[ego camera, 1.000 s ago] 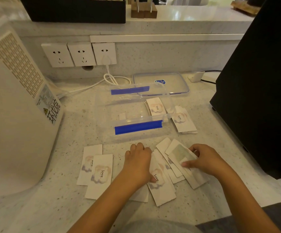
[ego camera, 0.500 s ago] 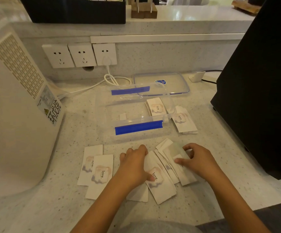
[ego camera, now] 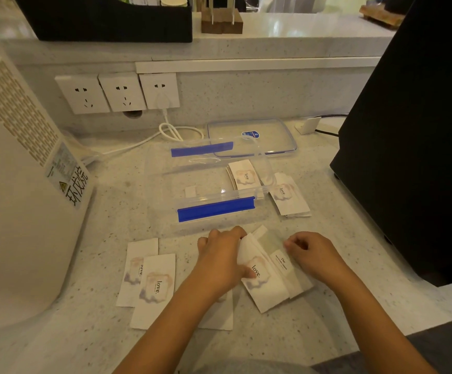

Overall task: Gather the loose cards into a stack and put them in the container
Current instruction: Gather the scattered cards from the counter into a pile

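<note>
Fingers of both hands curl, left hand (ego camera: 223, 261) and right hand (ego camera: 314, 255) squeezing fanned cards (ego camera: 266, 273) between them, near the container (ego camera: 208, 184).

White "love" cards (ego camera: 266, 276) fanned, overlapping; two more (ego camera: 153, 284) lie flat leftward. Clear container (ego camera: 208, 184) open, blue clasps, small stack (ego camera: 245, 175) inside; another stack (ego camera: 288, 197) just beside.

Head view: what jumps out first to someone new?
The two hands, left hand and right hand, pressing a fan of cards together at the near centre of the counter. Just behind them sits a clear container with blue clips, some cards already inside at its right end. Two more cards lie loose to the left of the hands.
</note>
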